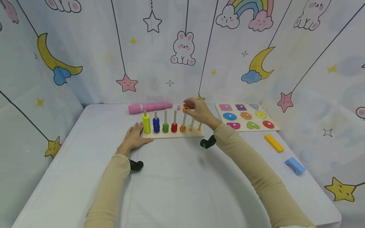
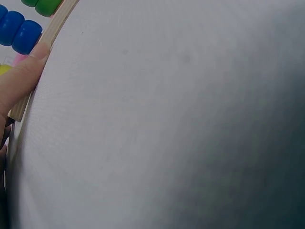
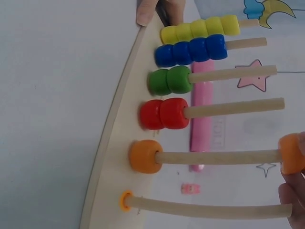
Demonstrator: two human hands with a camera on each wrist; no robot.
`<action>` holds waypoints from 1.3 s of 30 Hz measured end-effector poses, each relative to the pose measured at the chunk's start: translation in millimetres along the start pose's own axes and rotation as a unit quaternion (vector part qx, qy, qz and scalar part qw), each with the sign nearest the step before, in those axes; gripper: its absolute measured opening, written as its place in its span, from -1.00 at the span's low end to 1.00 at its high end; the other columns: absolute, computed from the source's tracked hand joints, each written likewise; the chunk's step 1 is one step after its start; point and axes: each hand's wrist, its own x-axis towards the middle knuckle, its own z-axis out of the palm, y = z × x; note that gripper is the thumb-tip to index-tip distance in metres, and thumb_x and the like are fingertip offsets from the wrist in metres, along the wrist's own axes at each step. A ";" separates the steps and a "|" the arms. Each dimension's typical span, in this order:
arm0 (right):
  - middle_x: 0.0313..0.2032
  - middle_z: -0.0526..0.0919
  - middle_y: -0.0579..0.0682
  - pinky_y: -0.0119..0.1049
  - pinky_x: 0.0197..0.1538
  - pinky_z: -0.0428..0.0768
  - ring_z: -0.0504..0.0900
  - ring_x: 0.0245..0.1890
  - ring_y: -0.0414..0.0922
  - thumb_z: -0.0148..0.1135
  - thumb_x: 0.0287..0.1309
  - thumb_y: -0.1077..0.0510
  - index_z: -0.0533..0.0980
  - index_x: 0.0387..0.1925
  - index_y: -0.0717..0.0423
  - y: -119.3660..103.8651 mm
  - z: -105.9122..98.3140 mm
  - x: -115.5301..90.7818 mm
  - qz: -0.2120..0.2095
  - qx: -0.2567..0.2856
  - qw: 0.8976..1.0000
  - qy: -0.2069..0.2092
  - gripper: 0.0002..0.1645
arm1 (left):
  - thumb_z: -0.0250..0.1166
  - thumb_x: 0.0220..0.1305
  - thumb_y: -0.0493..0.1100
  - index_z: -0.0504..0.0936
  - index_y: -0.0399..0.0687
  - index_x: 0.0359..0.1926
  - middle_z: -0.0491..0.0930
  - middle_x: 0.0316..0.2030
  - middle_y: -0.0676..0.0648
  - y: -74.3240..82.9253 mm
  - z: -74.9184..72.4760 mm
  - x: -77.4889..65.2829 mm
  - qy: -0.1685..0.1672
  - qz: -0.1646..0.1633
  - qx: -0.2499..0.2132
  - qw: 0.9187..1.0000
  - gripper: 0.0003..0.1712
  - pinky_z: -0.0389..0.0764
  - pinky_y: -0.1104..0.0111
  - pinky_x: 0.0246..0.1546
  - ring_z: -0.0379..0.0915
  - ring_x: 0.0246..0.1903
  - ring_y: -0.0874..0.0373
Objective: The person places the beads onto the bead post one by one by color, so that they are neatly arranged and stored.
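Note:
A wooden counting peg board point(image 1: 171, 136) bears upright pegs with yellow beads point(image 1: 146, 123), blue beads point(image 1: 156, 125), green beads point(image 3: 170, 80), red beads point(image 3: 164, 113) and an orange bead point(image 3: 146, 156) low on its peg. At the board's left end my left hand point(image 1: 134, 136) holds it, the thumb point(image 2: 26, 74) along the front edge. My right hand point(image 1: 201, 111) pinches another orange bead point(image 3: 291, 153) at the top of the orange peg. The right wrist view cuts off most of that hand.
Behind the board lie a pink cylindrical stick point(image 1: 150, 107) and a tiny pink object point(image 1: 178, 108). A shape puzzle board point(image 1: 242, 129) is at the back right. Nearer the right edge are a yellow block point(image 1: 274, 143) and a blue arched block point(image 1: 295, 166). Patterned cloth point(image 1: 159, 69) surrounds the table.

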 end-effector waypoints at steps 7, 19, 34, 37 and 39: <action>-0.12 0.64 0.14 -0.31 0.06 0.55 0.61 -0.08 -0.03 0.25 0.14 0.35 0.45 0.06 0.29 -0.7 -3.5 -0.3 -0.013 -0.004 1.000 0.013 -0.58 | 0.30 0.07 0.31 0.01 -0.22 0.45 -0.11 0.44 -0.28 0.8 0.2 -1.3 -0.003 -0.004 0.002 1.000 0.13 -0.39 0.00 0.38 -0.37 0.42 -0.19; -0.06 0.62 0.17 -0.25 0.04 0.58 0.60 -0.06 0.01 0.25 0.14 0.33 0.46 0.06 0.27 23.9 -44.5 -27.4 0.009 0.001 0.998 0.069 -0.59 | 0.28 0.08 0.32 0.00 -0.26 0.44 -0.12 0.44 -0.29 1.7 0.5 -1.2 -0.008 -0.004 0.001 1.000 0.14 -0.39 0.01 0.39 -0.38 0.42 -0.18; -0.06 0.61 0.18 -0.33 0.02 0.58 0.58 -0.05 0.02 0.18 0.25 0.22 0.49 0.04 0.24 80.4 -88.7 -134.0 0.092 0.002 0.996 -0.005 -0.66 | 0.29 0.09 0.28 0.00 -0.27 0.44 -0.11 0.43 -0.30 2.0 -0.5 -2.9 -0.008 -0.003 0.006 1.000 0.13 -0.38 -0.01 0.38 -0.37 0.42 -0.19; -0.04 0.61 0.15 -0.25 0.05 0.58 0.58 -0.05 -0.03 0.16 0.27 0.21 0.49 0.06 0.20 87.0 -89.7 -155.3 0.118 -0.006 0.991 -0.062 -0.67 | 0.30 0.09 0.27 0.00 -0.27 0.44 -0.12 0.43 -0.31 2.4 -0.6 -2.8 -0.006 0.000 0.005 1.000 0.13 -0.38 -0.01 0.38 -0.37 0.42 -0.20; -0.02 0.60 0.16 -0.18 0.06 0.57 0.58 -0.04 -0.03 0.16 0.27 0.21 0.49 0.07 0.20 92.2 -88.9 -169.7 0.132 0.004 0.987 -0.095 -0.66 | 0.30 0.09 0.27 -0.01 -0.26 0.44 -0.12 0.43 -0.31 2.6 -0.1 -2.4 -0.006 0.001 0.002 1.000 0.13 -0.38 -0.01 0.38 -0.37 0.42 -0.20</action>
